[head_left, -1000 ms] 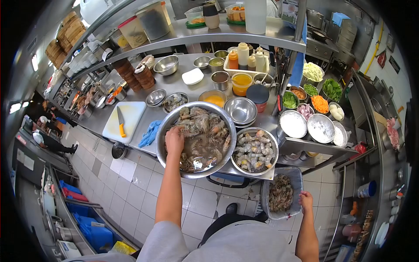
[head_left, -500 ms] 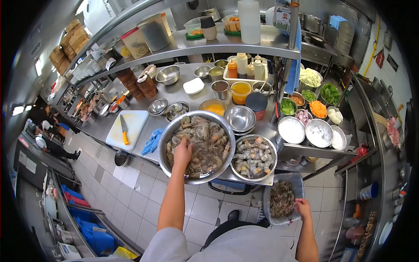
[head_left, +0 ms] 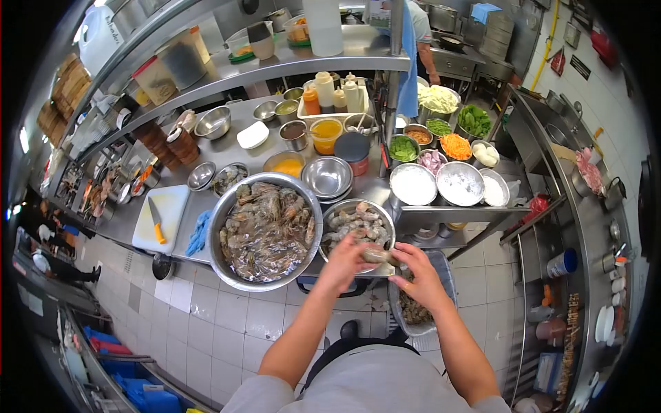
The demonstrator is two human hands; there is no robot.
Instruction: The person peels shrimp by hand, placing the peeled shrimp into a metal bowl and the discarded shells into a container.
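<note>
Gripping 1 shrimp [head_left: 376, 255] in left hand [head_left: 346, 263] above the near rim of the peeled-shrimp bowl [head_left: 393, 224], holding right hand [head_left: 418, 278] at its other end, too blurred to tell whether gripping there. Partly blocking that bowl and the bin [head_left: 445, 267] below, working between the basin [head_left: 255, 285] of whole shrimp and 3 bowls of white powder [head_left: 460, 202], near stacked steel bowls [head_left: 326, 177].
</note>
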